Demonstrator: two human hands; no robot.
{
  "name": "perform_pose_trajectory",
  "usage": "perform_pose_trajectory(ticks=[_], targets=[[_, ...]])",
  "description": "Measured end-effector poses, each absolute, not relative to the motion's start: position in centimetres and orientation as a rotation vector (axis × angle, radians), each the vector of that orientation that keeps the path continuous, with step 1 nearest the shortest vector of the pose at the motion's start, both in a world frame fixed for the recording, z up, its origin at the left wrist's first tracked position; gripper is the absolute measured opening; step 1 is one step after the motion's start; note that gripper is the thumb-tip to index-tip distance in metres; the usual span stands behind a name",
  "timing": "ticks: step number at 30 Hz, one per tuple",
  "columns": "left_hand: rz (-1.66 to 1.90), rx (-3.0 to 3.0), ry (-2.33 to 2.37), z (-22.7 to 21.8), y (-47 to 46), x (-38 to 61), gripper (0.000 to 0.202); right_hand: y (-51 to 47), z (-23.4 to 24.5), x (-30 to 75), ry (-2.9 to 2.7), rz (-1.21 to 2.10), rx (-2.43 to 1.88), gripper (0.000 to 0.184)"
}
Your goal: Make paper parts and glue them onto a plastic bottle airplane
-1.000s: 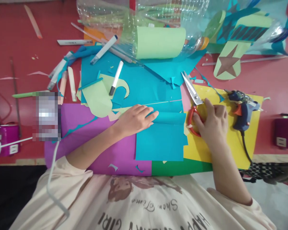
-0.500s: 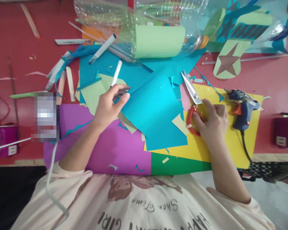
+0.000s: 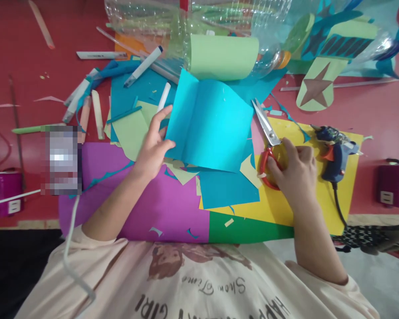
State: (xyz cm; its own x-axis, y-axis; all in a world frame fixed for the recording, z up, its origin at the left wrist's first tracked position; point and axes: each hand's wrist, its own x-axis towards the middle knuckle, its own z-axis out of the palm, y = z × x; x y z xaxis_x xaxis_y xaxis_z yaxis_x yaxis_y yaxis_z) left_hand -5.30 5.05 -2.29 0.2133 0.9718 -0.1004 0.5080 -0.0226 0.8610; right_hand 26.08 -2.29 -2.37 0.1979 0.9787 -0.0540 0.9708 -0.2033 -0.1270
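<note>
My left hand (image 3: pixel 154 144) pinches the left edge of a creased turquoise paper sheet (image 3: pixel 211 124) and holds it lifted and tilted above the table. Another turquoise piece (image 3: pixel 228 188) lies flat beneath it. My right hand (image 3: pixel 294 170) is wrapped round the red handles of a pair of scissors (image 3: pixel 267 137), which rest on a yellow sheet (image 3: pixel 319 201) with the blades pointing away from me. A white marker (image 3: pixel 163 97) lies just beyond my left fingers.
Purple (image 3: pixel 153 199) and green (image 3: pixel 246 228) sheets lie near me. A blue glue gun (image 3: pixel 335 150) with its cord sits right of the scissors. Clear plastic bottles (image 3: pixel 199 26) holding a rolled green paper (image 3: pixel 222 56) stand at the back. Markers, sticks and paper scraps litter the left.
My left hand unfolded the turquoise sheet from flat on the table, swung it leftwards and lifted it. My right hand stayed on the scissors.
</note>
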Motion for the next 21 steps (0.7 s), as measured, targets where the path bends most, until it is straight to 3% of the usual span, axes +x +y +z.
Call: perform_pose_trajectory(ticks=[5,10,15,21], targets=[[0.689,1.587,1.374,-2.4,4.6,-4.9,0.074,-1.8,-0.5,25.9,-2.021,0.332,-2.509,0.064],[0.473,1.102,1.205,-2.0,4.7,-5.1,0.047,-1.3,0.1,25.9,-2.103,0.343,-2.493,0.061],[0.543,0.853,1.312,-2.8,4.5,-5.3,0.016,-1.0,-0.4,25.8,-2.027,0.236,-2.454,0.050],[0.659,1.329,1.456,-5.4,4.0,-6.2,0.047,-1.4,0.1,26.3,-1.811,0.364,-2.272,0.046]])
